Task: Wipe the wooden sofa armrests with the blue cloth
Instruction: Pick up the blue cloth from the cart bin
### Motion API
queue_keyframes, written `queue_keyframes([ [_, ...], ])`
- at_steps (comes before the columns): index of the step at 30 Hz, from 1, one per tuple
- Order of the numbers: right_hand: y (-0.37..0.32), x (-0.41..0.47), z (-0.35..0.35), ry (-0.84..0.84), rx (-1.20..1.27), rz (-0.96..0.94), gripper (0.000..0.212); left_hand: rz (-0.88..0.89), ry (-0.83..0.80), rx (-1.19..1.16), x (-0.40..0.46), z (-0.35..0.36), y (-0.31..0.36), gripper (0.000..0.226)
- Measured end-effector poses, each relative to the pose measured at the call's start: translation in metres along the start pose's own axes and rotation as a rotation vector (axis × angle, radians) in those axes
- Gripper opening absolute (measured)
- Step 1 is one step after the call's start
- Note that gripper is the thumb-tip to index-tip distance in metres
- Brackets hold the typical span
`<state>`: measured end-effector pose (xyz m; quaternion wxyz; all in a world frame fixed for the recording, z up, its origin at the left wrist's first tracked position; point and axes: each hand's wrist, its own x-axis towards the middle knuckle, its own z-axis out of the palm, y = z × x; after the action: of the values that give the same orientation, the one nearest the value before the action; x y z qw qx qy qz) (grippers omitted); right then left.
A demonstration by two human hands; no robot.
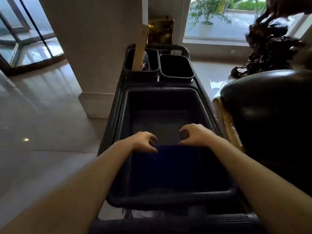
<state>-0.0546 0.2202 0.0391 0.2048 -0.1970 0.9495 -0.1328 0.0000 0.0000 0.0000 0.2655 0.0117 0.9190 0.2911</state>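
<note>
Two bare forearms are seen reaching forward from the bottom corners over a dark plastic service cart [116, 102]. A dark blue cloth [175, 166] is held stretched over the near part of the large black rectangular tub [202, 105] set in the cart. Its far left corner is pinched between the thumb and curled fingers of the left hand [143, 141], and its far right corner appears to be pinched in the same way by the right hand [194, 135], though the contact there is blurred. The cloth's far edge is drawn straight between the two hands, and the tub's bare dark floor is seen beyond it.

Farther along the cart, two small black rectangular bins are set side by side; a pale wooden handle [140, 48] is stood leaning in the left bin [141, 71], while nothing can be made out in the right bin [176, 76]. To the right of the cart, a dark rounded sofa cushion [270, 105] is seen above a glossy brown wooden armrest [226, 120]. Glossy pale floor tiles [42, 107] and a beige square pillar [94, 48] are found to the left, with windows behind.
</note>
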Motion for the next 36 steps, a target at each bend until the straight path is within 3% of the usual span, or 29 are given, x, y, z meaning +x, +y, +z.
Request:
queue_keyframes([
  [10,0.036,0.023,0.084,-0.217,0.024,0.101,0.063,-0.074,-0.023,-0.007,0.035,0.06,-0.027,0.06],
  [17,0.046,0.038,0.119,-0.167,-0.067,0.051,0.062,-0.114,0.031,0.062,0.049,0.078,-0.038,0.061],
  [26,0.054,0.042,0.144,-0.057,-0.191,-0.078,0.023,-0.109,0.247,0.179,0.046,0.119,-0.048,0.033],
  [32,0.064,0.043,0.128,-0.088,0.088,0.05,0.016,-0.171,0.131,0.012,0.045,0.089,-0.046,0.025],
  [36,0.064,0.035,0.096,-0.017,0.219,0.101,0.013,-0.144,0.093,-0.045,0.038,0.054,-0.029,0.021],
])
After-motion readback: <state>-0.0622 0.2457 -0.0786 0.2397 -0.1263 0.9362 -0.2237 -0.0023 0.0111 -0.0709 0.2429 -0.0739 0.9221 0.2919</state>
